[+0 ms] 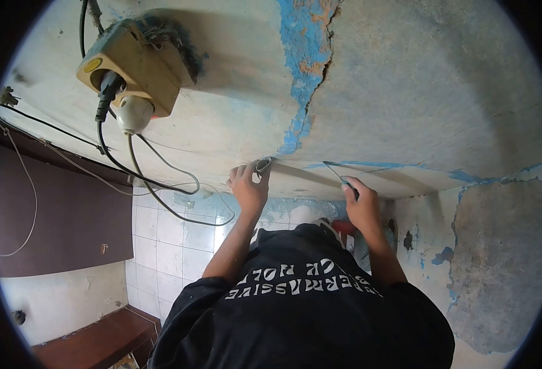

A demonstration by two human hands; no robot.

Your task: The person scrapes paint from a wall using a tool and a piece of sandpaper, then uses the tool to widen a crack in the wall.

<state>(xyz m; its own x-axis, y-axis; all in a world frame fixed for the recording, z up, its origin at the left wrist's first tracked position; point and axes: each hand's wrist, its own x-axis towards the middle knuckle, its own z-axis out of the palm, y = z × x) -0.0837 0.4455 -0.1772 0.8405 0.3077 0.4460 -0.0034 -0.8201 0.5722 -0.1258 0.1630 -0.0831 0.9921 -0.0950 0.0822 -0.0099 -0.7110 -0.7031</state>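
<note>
My left hand [249, 186] is closed around a small grey, rounded object [263, 165], held close to the wall; its exact kind does not show. In my right hand [363, 202] is a thin-bladed hand tool [334, 172] with a dark green handle. Its narrow blade points up and left toward the wall, near a strip of exposed blue paint [369, 165]; whether the tip touches cannot be told. Between and above both hands, a cracked band of peeling blue paint [305, 67] runs up the pale wall [406, 80].
A yellowed socket box [139, 71] with a black plug [109, 89] and a white plug [134, 115] juts from the wall at upper left. Loose cables [160, 190] hang left of my left hand. Below are white floor tiles [169, 237] and a brown wooden surface [92, 341].
</note>
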